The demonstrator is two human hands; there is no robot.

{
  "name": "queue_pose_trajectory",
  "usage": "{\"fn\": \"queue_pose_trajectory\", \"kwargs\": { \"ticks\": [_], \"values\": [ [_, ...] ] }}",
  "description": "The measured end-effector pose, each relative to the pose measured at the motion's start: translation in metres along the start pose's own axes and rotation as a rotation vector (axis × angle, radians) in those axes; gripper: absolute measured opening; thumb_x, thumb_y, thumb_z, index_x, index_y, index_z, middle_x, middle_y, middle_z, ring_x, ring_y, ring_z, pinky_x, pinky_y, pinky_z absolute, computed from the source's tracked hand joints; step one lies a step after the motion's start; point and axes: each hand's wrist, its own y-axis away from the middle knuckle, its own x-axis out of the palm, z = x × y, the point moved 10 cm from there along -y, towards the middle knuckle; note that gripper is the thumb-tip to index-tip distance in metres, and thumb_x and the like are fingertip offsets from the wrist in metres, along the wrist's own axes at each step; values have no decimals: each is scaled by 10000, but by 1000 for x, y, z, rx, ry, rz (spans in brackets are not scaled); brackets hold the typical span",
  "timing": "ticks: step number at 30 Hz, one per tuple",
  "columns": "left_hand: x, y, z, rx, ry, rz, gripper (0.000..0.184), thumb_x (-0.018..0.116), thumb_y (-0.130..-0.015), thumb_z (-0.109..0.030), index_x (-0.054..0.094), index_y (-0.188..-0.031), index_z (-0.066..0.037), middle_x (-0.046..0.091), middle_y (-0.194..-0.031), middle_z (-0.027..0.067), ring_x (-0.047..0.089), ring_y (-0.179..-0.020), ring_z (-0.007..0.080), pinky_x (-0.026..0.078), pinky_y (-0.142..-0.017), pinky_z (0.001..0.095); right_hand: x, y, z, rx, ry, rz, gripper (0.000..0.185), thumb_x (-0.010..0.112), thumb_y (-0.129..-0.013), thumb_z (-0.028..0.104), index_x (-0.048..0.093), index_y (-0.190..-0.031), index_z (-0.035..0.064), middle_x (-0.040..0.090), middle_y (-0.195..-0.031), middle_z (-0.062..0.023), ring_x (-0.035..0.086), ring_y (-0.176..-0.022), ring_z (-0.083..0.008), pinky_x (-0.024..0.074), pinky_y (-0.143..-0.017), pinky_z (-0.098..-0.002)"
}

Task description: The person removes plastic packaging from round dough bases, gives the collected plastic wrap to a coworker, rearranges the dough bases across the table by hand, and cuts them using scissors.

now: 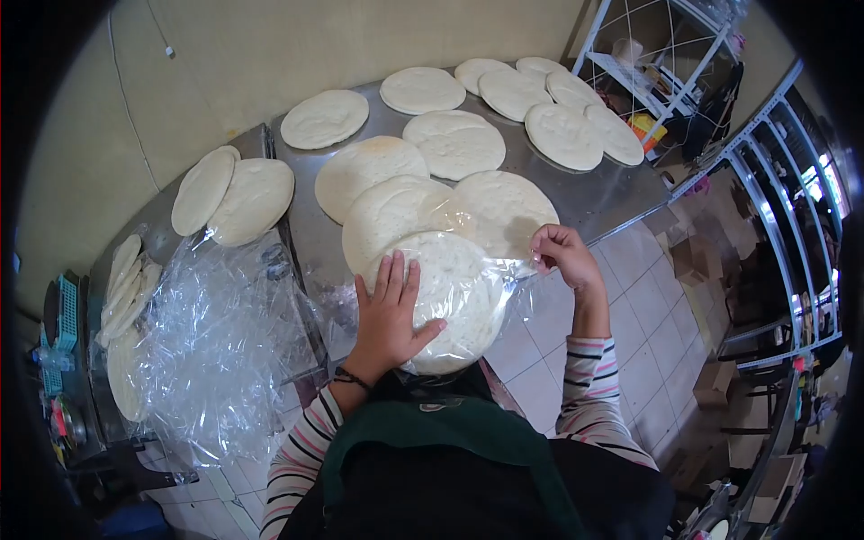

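A round pale pizza base [459,306] lies at the table's near edge inside a clear plastic bag [511,268]. My left hand [389,310] rests flat on the bagged base, fingers stretched out and thumb apart. To the right of the base, my right hand [565,256] pinches the loose edge of the bag between thumb and fingers, just off the table edge. More bare pizza bases overlap right behind it, including one at the middle [387,216] and one at the right [508,211].
Loose clear plastic bags [220,351] are heaped at the left. Several more bases lie across the metal table [576,202] and along its left side. A white metal rack [643,85] stands at the back right, and cardboard boxes [697,261] sit on the tiled floor.
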Motion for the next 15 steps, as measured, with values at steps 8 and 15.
{"fn": "queue_pose_trajectory", "kwargs": {
  "ticks": [8,15],
  "values": [
    [1,1,4,-6,33,-33,854,553,-740,-546,302,-1336,13,244,-1395,242,218,-1302,379,121,-962,650,-46,-1,24,-188,344,-368,53,553,-810,38,582,-802,-5,550,-635,-11,501,-504,-72,423,-479,-207],
    [1,0,3,-12,19,-37,855,553,-738,-547,305,-1334,13,242,-1398,239,217,-1306,372,114,-967,647,44,27,46,-170,528,-88,166,521,-794,37,597,-932,-17,593,-694,-56,571,-607,-112,457,-540,-250]
  ]
}}
